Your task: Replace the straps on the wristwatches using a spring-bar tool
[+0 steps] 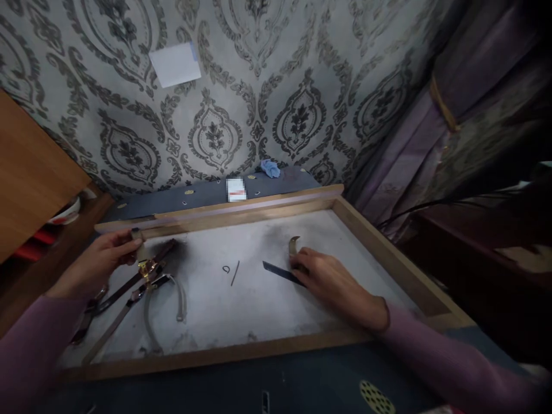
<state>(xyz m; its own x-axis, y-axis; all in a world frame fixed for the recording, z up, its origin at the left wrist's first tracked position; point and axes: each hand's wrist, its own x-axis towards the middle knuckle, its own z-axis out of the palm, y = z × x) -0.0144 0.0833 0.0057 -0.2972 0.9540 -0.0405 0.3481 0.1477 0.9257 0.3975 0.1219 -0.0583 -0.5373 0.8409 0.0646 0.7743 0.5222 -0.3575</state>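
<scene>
My left hand (106,253) is closed, pinching the end of a short pale strap (140,248) above the left side of the white board. Beneath it lies a pile of dark and grey straps (121,293) with shiny gold-coloured fittings (147,269). On the right, my right hand (330,279) rests low over the board with its fingers bent together around the near end of a dark flat strip (280,272). A curved tan piece (294,246) with a dark hooked tip sticks up beside those fingertips, its lower end hidden.
A small dark ring (226,269) and a thin rod (235,273) lie mid-board. The wooden frame (375,250) makes a raised edge. Behind it are a small white box (236,190) and a crumpled blue cloth (271,168). A wooden cabinet (37,172) stands left, a curtain (401,138) right.
</scene>
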